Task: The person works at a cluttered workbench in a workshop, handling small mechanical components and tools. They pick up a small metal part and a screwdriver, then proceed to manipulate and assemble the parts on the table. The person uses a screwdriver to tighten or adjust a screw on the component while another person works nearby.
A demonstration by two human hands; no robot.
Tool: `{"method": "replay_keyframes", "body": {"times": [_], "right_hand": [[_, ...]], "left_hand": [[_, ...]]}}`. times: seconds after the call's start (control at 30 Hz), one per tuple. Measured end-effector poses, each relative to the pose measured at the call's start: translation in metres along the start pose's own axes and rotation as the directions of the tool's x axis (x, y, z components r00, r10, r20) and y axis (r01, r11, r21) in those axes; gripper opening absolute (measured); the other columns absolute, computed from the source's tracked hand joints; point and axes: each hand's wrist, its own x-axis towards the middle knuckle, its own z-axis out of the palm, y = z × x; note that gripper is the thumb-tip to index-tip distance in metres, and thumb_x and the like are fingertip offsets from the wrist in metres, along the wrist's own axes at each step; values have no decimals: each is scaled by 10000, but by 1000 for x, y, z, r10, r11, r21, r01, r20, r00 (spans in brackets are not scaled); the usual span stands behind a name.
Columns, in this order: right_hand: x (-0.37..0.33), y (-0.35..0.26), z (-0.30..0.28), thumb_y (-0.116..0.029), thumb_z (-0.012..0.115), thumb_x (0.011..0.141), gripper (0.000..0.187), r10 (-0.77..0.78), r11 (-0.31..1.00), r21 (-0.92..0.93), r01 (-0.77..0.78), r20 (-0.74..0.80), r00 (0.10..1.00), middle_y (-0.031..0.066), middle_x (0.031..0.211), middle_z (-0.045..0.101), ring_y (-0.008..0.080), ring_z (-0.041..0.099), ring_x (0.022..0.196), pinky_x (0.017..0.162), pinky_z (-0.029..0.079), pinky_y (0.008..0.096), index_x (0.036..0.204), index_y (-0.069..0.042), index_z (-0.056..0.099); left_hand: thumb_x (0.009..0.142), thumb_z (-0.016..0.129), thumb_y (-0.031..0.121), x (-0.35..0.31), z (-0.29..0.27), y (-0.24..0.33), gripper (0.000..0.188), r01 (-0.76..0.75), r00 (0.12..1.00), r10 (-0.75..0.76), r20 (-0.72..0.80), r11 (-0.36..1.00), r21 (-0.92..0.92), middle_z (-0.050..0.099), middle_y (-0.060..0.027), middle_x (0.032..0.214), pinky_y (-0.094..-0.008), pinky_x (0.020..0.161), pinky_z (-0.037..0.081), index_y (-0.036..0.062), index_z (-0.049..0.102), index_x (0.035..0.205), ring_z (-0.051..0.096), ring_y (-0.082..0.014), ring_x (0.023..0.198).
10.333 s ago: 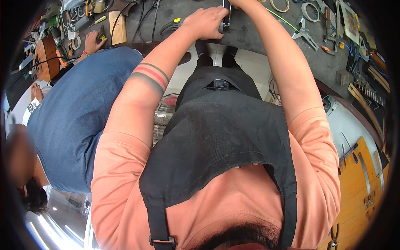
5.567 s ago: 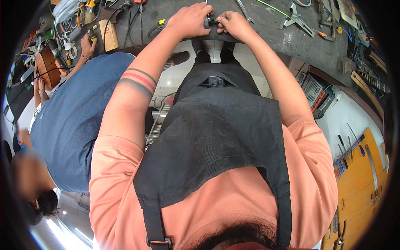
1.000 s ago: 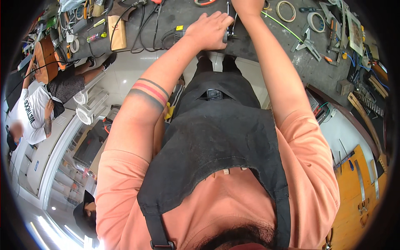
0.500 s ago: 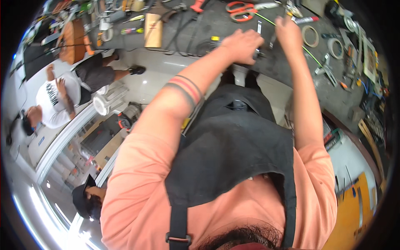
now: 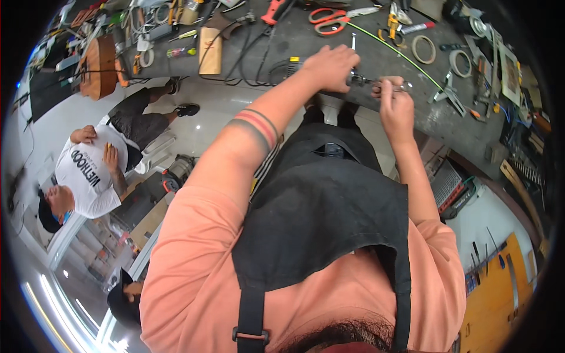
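My left hand is closed over a dark corded power tool with a yellow mark, at the bench's near edge. The tool's dark front end sticks out past the fingers, pointing right. Close beside it on the right, my right hand has its fingers bent around a small shiny metal piece. Its exact kind is too small to make out, and whether it touches the tool's tip I cannot tell. Just beyond my left hand lies a small metal wrench.
Orange-handled scissors, a green rod, tape rolls and a metal clamp-like tool lie on the dark bench. Black cables run over the left edge. A person in a white shirt is at the left.
My right hand has come back from the far side of the bench to beside my left hand, with a shiny metal piece in its fingers. The left hand stays on the tool.
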Motion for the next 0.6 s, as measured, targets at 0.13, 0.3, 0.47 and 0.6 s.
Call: {"method": "replay_keyframes", "body": {"times": [0.13, 0.3, 0.47, 0.6], "right_hand": [[-2, -1, 7, -221, 543, 1196, 291, -24, 999, -34, 24, -12, 1000, 165, 941, 810, 323, 827, 873, 793, 624, 444, 1097, -12, 719], [-2, -6, 12, -215, 552, 1189, 264, -55, 998, -40, 55, -6, 998, 171, 931, 806, 360, 815, 863, 778, 618, 467, 1090, -26, 709], [18, -8, 17, -244, 587, 1159, 258, -79, 973, -219, 79, 9, 997, 228, 903, 787, 461, 770, 849, 757, 605, 545, 1109, -15, 697], [47, -14, 22, -294, 579, 1150, 317, -89, 941, -326, 94, 28, 996, 256, 908, 787, 492, 763, 854, 765, 605, 587, 1140, 3, 689]], "left_hand": [[796, 886, 358, -1, -3, 1, 599, 2, 1000, -3, 11, 1000, 11, 676, -50, 1357, -477, 1072, 514, 157, 640, 1303, 593, -264, 1370], [811, 893, 353, -2, -6, 5, 608, 9, 1000, -9, 29, 1000, 10, 660, -43, 1355, -465, 1074, 516, 153, 620, 1317, 588, -253, 1363], [815, 891, 354, -3, -4, 5, 617, 9, 1000, -10, 21, 1000, 26, 655, -42, 1358, -467, 1084, 513, 143, 624, 1329, 584, -249, 1365], [812, 891, 348, -4, -6, 10, 613, 23, 999, -24, 23, 997, 69, 667, -38, 1383, -489, 1083, 538, 139, 656, 1338, 594, -246, 1387]]}}
